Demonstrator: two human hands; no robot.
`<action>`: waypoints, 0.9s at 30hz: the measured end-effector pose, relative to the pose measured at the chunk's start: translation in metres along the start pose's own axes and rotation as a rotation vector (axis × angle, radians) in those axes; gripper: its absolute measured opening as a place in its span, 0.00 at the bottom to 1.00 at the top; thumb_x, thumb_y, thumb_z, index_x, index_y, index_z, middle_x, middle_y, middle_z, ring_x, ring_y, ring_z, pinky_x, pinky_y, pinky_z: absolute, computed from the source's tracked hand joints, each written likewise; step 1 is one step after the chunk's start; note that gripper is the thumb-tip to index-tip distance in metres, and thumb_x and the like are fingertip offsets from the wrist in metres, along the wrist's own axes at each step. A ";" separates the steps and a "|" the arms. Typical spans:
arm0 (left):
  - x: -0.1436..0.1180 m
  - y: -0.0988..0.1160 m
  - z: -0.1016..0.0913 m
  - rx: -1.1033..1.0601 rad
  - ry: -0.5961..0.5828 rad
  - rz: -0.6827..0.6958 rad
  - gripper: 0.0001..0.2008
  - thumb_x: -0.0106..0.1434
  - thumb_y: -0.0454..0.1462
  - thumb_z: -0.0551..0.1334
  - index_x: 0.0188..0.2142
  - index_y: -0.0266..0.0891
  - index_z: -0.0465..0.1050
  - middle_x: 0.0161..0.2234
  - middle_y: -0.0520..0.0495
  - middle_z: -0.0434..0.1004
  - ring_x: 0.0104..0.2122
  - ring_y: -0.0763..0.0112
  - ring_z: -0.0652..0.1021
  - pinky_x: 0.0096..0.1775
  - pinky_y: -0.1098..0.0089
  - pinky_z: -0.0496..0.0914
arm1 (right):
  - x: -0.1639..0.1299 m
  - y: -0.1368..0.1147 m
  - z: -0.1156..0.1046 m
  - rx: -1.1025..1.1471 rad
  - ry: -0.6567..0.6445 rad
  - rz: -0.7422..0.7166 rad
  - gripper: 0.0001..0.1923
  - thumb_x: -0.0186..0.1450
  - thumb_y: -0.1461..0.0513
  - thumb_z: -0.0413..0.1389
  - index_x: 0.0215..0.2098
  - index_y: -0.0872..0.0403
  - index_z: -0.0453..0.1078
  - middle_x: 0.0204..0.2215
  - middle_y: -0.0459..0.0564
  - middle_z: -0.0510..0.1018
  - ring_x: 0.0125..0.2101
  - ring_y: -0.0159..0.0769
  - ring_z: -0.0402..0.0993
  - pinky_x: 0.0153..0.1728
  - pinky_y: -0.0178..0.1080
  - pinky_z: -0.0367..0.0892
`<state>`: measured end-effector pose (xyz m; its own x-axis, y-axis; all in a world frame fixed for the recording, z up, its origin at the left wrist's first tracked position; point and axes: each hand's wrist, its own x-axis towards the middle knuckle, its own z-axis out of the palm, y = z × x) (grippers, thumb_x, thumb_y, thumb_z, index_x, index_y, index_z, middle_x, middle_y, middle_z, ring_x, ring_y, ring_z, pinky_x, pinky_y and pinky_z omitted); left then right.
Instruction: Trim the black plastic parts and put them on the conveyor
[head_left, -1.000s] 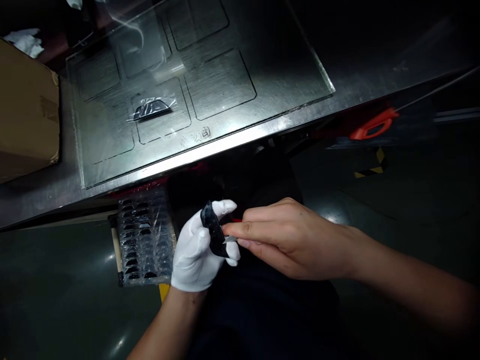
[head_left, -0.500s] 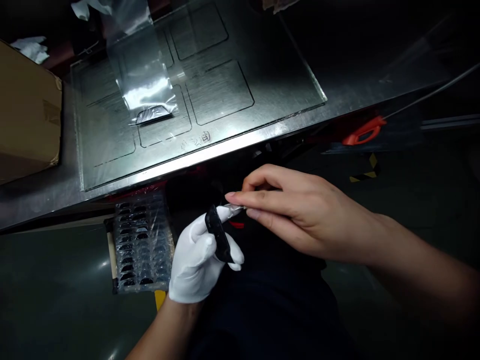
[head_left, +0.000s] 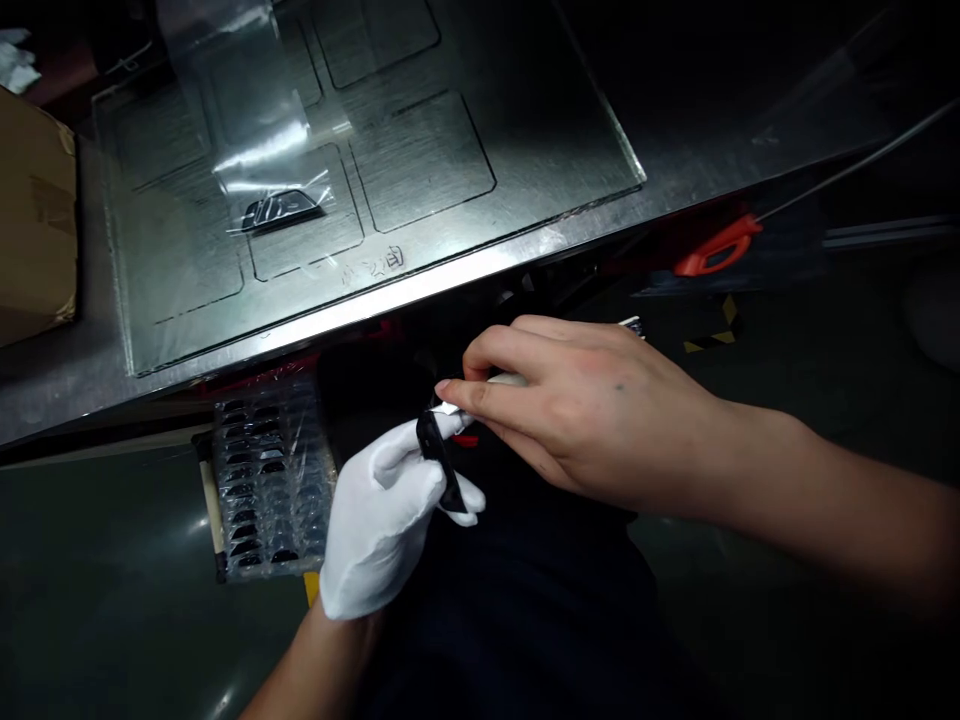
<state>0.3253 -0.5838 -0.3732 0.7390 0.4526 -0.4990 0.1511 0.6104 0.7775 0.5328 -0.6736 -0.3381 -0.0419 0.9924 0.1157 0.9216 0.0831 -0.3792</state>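
My left hand, in a white glove, grips a small curved black plastic part below the table's front edge. My bare right hand pinches a small pale strip of film or label at the top end of that part, thumb and forefinger closed on it. A second black part lies on the table inside a clear plastic bag.
A steel table carries a clear sheet marked with rectangles. A cardboard box stands at the left. A clear tray of several black parts sits below the table edge. An orange handle is at the right.
My right hand has travelled from the part's lower end up to its top end, fingers still pinched. The clear bag on the table was moved over the second part.
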 end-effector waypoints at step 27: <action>0.014 -0.004 -0.015 0.004 -0.100 -0.134 0.17 0.67 0.47 0.67 0.47 0.38 0.85 0.21 0.45 0.77 0.19 0.67 0.76 0.20 0.72 0.69 | 0.011 -0.001 -0.010 -0.025 -0.160 -0.035 0.20 0.77 0.62 0.47 0.44 0.51 0.83 0.42 0.50 0.82 0.45 0.46 0.76 0.41 0.47 0.69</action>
<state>0.3249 -0.5703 -0.3889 0.7735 0.3007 -0.5579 0.2553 0.6579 0.7085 0.5358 -0.6637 -0.3271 -0.1336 0.9908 -0.0199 0.9276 0.1179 -0.3544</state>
